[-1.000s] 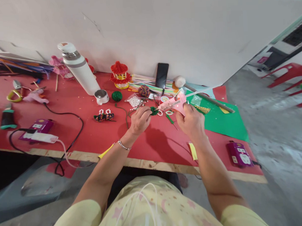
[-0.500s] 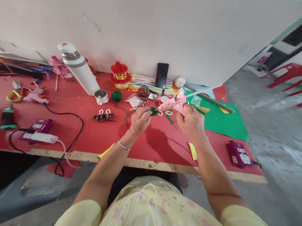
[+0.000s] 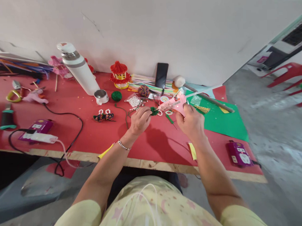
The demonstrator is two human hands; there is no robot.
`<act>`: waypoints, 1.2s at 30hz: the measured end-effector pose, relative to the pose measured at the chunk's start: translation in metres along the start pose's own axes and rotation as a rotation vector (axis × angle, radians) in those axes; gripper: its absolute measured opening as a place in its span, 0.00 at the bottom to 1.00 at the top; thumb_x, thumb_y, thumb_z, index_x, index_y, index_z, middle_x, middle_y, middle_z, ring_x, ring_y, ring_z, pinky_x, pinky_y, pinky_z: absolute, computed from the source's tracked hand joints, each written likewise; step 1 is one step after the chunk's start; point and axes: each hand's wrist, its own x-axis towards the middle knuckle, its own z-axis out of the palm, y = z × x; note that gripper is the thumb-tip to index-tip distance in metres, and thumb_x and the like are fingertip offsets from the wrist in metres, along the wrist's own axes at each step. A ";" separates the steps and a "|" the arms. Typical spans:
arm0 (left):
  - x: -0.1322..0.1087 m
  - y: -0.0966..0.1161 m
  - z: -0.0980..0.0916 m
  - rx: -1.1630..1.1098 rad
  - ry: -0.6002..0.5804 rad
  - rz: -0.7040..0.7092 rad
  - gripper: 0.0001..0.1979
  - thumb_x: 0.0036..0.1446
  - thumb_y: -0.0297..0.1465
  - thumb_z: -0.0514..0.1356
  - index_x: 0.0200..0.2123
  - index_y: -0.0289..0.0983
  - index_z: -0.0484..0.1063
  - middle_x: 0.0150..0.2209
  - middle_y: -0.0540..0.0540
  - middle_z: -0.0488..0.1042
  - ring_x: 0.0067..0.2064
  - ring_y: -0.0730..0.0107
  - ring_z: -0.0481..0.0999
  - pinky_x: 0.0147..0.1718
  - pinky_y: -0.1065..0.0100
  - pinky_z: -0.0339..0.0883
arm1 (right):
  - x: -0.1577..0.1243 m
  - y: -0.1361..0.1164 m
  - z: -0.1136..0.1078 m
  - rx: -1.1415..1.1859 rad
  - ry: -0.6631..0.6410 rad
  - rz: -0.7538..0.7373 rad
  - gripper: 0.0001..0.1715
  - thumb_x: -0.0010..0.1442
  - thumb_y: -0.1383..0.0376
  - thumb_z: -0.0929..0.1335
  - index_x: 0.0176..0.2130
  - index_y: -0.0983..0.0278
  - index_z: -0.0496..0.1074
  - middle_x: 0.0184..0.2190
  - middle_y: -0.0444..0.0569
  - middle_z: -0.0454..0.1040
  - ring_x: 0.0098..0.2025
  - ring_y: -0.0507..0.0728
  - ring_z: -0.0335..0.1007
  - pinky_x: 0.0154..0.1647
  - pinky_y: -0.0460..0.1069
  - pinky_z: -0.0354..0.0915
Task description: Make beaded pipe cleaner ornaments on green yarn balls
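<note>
My right hand (image 3: 191, 119) is closed around the handle of a pink glue gun (image 3: 174, 105), with a long clear glue stick (image 3: 205, 90) poking out of its back. The gun's nozzle points left and meets a small green yarn piece (image 3: 154, 111). My left hand (image 3: 140, 120) pinches that piece; its fingers partly hide it. A string of white beads (image 3: 160, 113) hangs close by the nozzle. Below the gun lies a crochet hook with a green handle (image 3: 169, 119). Green yarn trails from near my left hand to a green yarn ball (image 3: 116, 96).
A white thermos (image 3: 80, 71), a metal cup (image 3: 101, 97), a beaded dark yarn piece (image 3: 103, 115) and a red paper lantern (image 3: 120, 74) stand left. Behind my hands are a bag of white beads (image 3: 134, 101) and a phone (image 3: 161, 75). Purple power strips (image 3: 240, 154) sit at either side.
</note>
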 end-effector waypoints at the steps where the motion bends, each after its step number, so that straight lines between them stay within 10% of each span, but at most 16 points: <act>1: 0.000 0.000 0.000 -0.004 0.006 0.004 0.13 0.58 0.18 0.60 0.42 0.39 0.75 0.43 0.42 0.81 0.45 0.65 0.81 0.46 0.65 0.76 | 0.000 0.000 0.001 0.001 0.011 0.003 0.18 0.66 0.58 0.64 0.49 0.66 0.74 0.38 0.56 0.78 0.33 0.59 0.70 0.31 0.51 0.53; 11: 0.001 0.001 -0.001 0.030 -0.005 -0.009 0.12 0.58 0.19 0.59 0.41 0.39 0.75 0.43 0.42 0.81 0.45 0.65 0.81 0.46 0.64 0.77 | -0.001 0.000 0.001 0.001 0.100 -0.004 0.35 0.61 0.39 0.69 0.49 0.65 0.71 0.39 0.56 0.78 0.36 0.63 0.73 0.31 0.51 0.54; 36: -0.002 -0.001 0.002 0.027 -0.021 -0.020 0.10 0.61 0.21 0.58 0.42 0.40 0.75 0.43 0.42 0.81 0.46 0.65 0.82 0.47 0.63 0.78 | 0.001 0.002 0.002 0.029 0.023 -0.026 0.18 0.65 0.57 0.63 0.46 0.66 0.73 0.37 0.56 0.78 0.32 0.60 0.69 0.31 0.52 0.54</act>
